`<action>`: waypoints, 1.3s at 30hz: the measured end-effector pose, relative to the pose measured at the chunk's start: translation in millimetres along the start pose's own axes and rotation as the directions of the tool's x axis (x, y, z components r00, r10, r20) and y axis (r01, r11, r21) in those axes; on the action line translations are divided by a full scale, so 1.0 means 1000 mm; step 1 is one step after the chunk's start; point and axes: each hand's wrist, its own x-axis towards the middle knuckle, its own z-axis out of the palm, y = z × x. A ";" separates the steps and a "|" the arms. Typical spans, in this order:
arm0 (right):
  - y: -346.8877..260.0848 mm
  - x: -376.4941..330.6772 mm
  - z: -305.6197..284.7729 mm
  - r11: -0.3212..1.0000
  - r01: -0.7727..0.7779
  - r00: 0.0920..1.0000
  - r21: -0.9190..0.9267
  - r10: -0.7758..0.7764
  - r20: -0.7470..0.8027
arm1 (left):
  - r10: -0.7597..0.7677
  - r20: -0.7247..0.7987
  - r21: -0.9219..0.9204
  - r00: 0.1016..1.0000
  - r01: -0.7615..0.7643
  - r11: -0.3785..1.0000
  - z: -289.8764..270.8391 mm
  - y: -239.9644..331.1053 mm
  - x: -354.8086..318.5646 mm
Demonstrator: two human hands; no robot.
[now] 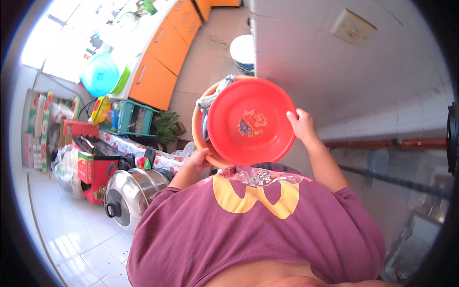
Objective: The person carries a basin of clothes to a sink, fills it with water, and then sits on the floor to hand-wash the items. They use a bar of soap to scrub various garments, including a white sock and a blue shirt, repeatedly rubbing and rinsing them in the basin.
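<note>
A round red plastic basin [279, 110] with a printed cartoon picture on its bottom is in front of my body. My right hand [303, 126] grips its right rim, thumb over the edge. Behind and partly under it is an orange basin [197, 128], mostly hidden by the red one. A grey cloth [206, 102] hangs over the orange basin's left side. My left hand [197, 160] is closed on the orange basin's near left rim; its fingertips are partly hidden. Both basins are held close against my maroon shirt.
Orange cabinets [155, 52] stand ahead left, with a blue basin [100, 74] at the counter's end. A steel pot [124, 196] with a lid, a red box [93, 189] and a green plant [166, 126] are at left. A white-topped bucket [242, 49] stands by the wall [311, 62].
</note>
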 end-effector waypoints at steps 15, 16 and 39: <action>-0.099 0.157 0.141 0.527 -0.618 0.785 0.583 0.441 0.435 | 0.015 -0.352 -0.572 0.936 -0.227 0.788 -0.115 0.057 0.031; -0.109 0.172 0.156 0.489 -0.643 0.762 0.589 0.483 0.430 | 0.027 -0.405 -0.563 0.914 -0.273 0.780 -0.131 0.070 0.036; 0.030 0.453 0.370 0.184 -0.906 0.212 0.380 0.977 0.034 | -0.145 -0.316 -0.665 0.937 -0.110 0.739 -0.244 0.225 0.138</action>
